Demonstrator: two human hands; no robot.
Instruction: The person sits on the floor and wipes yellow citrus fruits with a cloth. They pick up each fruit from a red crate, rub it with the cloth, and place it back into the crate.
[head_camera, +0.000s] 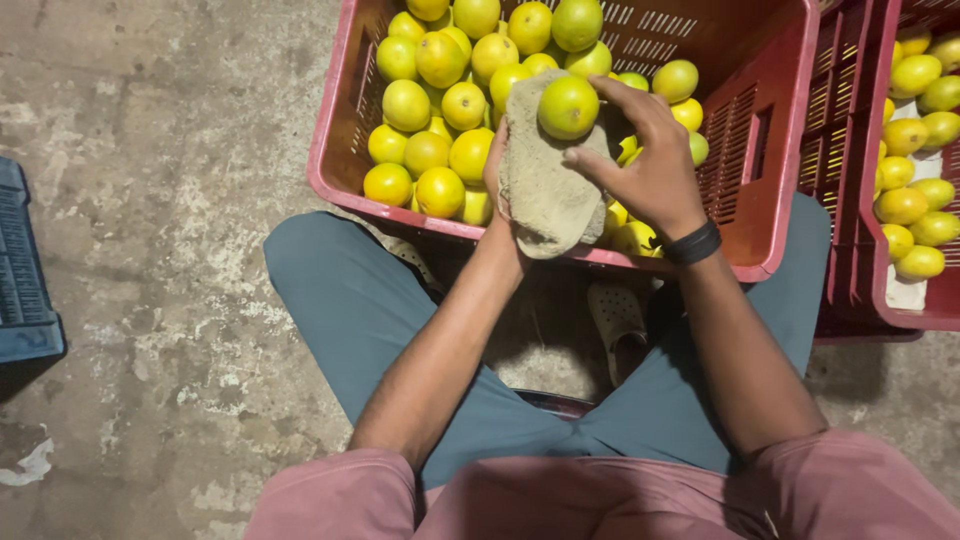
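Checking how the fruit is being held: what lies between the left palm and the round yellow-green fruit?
A folded beige cloth, draped over the left hand, cushions the round yellow-green fruit; the head view shows it.

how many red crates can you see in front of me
2. One red crate sits directly ahead between the knees, full of yellow-green fruit; a second red crate stands beside it at the right edge, partly cut off.

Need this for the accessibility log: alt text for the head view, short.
Seen from above, a seated person's left hand holds a beige cloth cupping a yellow-green citrus fruit, while the right hand grips that fruit. Just beyond the knees a red plastic crate of similar fruit sits on a concrete floor; a second crate stands at right.
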